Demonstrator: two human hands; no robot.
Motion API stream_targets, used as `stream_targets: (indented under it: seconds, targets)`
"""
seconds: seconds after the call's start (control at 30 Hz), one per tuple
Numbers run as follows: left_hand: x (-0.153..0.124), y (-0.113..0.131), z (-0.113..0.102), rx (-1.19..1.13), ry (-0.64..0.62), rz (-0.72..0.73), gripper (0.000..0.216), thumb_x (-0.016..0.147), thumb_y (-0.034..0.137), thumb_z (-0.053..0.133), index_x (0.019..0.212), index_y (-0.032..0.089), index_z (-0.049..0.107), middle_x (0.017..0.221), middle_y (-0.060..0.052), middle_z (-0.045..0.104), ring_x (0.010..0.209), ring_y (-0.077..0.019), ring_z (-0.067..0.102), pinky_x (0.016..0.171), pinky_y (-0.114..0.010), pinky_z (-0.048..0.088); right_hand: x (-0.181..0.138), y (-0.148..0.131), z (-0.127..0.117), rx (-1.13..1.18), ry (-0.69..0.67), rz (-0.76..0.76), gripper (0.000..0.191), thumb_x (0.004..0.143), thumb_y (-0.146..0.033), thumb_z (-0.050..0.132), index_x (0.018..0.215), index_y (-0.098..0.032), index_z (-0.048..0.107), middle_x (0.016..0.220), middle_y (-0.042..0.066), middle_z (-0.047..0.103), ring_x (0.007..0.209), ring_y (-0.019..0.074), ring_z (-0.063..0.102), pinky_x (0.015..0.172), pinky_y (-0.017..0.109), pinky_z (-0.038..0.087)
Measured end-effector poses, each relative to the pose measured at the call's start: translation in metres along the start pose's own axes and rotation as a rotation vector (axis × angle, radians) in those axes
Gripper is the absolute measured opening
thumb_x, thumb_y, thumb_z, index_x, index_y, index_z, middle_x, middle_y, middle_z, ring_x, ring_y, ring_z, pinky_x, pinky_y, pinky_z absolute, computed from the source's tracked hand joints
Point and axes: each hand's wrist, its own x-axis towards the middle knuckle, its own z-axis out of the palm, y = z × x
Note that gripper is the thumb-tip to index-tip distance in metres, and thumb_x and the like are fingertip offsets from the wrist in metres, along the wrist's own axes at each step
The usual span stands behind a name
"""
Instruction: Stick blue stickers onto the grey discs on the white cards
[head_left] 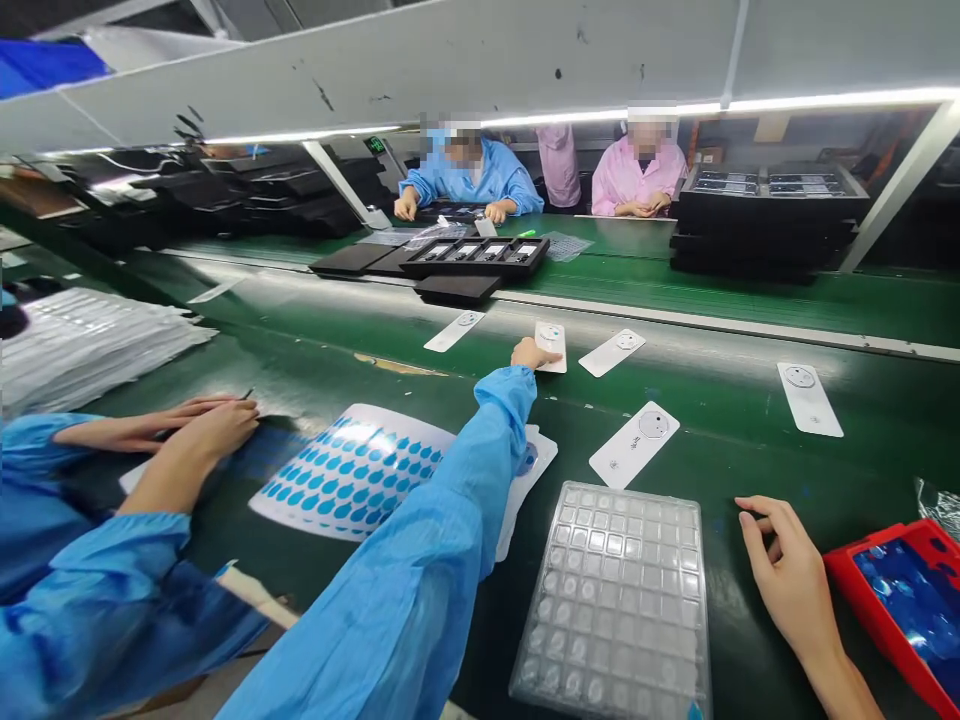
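**Flat fingers on a white card, blue sleeve lying over the sticker sheet**

The person's left hand (534,353) is resting its fingers on a narrow white paper card (551,335), which is lying on a glossy green conveyor belt (720,440). The hand is pressing, not pinching. The hands are well apart: the right hand (784,565) is hanging open, fingers loosely curled, beside a clear plastic blister tray (611,600) and near a red plastic tray (844,585). The left arm's pale blue sleeve (495,420) is crossing above a glossy white sheet of blue droplet stickers (349,475). A co-worker's two hands (187,430) are resting together at the left. If the belt is running, which cannot be told, the card could be slipping from under such a light touch. A dragging sleeve could be catching the sticker sheet.
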Motion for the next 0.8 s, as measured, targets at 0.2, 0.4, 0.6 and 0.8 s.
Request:
stream_targets:
  seconds: [0.2,0.4,0.6,0.8]
  targets:
    - [-0.080,0.008,-0.009,0.008,-0.067,-0.116,0.018,0.107,0.028,0.065,0.111,0.012,0.071,0.095,-0.005,0.072,0.076,-0.0170,0.069,0.070,-0.031,0.060,-0.001,-0.036,-0.014,0.142,0.058,0.044,0.031,0.104,-0.048,0.065,0.114,-0.022,0.075,0.112,0.010,0.075,0.075,0.0188,0.072,0.053,0.027,0.058]
    - [-0.247,0.015,-0.013,-0.161,-0.476,-0.106,0.034,0.097,0.028,0.070,0.130,0.022,0.067,0.115,-0.007,0.076,0.095,-0.0216,0.071,0.075,-0.027,0.058,-0.013,-0.122,-0.005,0.448,-0.128,0.099,0.028,0.105,-0.043,0.067,0.124,-0.023,0.070,0.101,0.005,0.077,0.074,0.0156,0.070,0.060,0.025,0.059]
    - [-0.278,0.013,-0.021,-0.279,-0.422,-0.270,0.027,0.099,0.042,0.072,0.112,0.019,0.070,0.092,-0.004,0.074,0.076,-0.0182,0.069,0.064,-0.025,0.053,-0.024,-0.154,-0.006,0.210,-0.320,-0.119,0.014,0.104,-0.033,0.066,0.106,-0.023,0.074,0.089,0.002,0.068,0.070,0.0142,0.060,0.056,0.025,0.051]
    - [-0.283,0.010,-0.022,-0.100,-0.283,-0.105,0.019,0.104,0.038,0.065,0.106,0.020,0.072,0.087,-0.002,0.074,0.073,-0.0168,0.066,0.062,-0.024,0.049,-0.028,-0.163,-0.006,-0.055,0.047,-0.408,0.021,0.099,-0.020,0.074,0.119,-0.026,0.075,0.094,0.003,0.071,0.064,0.0127,0.059,0.052,0.026,0.049]
